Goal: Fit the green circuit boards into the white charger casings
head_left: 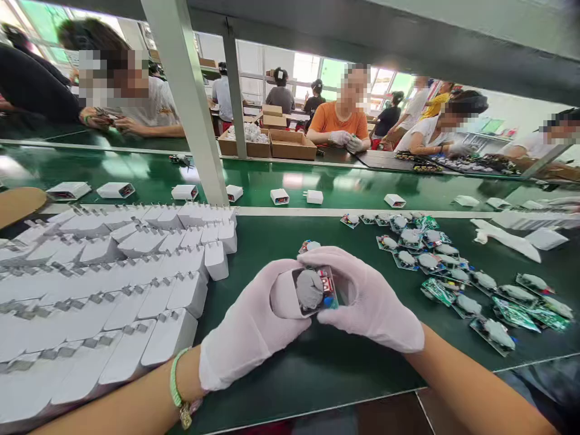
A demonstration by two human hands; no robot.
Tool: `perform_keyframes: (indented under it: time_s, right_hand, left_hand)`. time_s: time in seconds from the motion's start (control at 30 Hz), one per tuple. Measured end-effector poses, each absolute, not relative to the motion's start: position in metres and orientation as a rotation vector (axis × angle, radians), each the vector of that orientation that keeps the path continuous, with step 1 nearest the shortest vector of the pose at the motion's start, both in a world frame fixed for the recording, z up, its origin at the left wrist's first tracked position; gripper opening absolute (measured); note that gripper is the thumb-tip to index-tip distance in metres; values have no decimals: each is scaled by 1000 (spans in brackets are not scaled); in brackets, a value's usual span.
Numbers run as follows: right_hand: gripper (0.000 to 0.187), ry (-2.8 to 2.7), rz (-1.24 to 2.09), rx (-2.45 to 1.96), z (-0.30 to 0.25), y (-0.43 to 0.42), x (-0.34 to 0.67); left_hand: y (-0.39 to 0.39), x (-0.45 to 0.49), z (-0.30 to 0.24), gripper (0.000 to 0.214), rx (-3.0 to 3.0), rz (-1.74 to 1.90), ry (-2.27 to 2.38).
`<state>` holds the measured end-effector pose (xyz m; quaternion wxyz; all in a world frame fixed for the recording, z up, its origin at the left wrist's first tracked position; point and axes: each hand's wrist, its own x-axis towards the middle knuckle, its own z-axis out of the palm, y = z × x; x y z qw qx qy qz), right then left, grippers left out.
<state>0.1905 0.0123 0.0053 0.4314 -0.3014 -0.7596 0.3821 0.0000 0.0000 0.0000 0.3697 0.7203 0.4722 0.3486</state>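
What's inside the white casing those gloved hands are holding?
A small circuit board with a grey lump sits in the white casing; the gloved left hand and right hand hide the rest.

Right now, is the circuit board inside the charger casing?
Partly: the circuit board sticks out of the white casing, gripped by the left hand and right hand.

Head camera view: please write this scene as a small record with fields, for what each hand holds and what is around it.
View: head camera above a green work table
Left hand: white glove, green bracelet, holds a white charger case
Right hand: white glove, holds a small circuit board at the case opening
Beside left hand: rows of white chargers
Beside right hand: loose circuit boards
Rest: green conveyor belt, co-worker in orange shirt, cardboard boxes
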Motion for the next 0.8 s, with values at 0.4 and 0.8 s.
perform_keyframes:
  time_s: [0.4, 0.8]
  right_hand:
    - [55, -2098, 680, -641, 17, 7, 193]
    - [59, -2095, 651, -607, 19, 2, 196]
  left_hand:
    - [-3, -1, -5, 40, 1989, 1039, 1149]
    - [-9, -2, -5, 35, 2046, 1102, 1138]
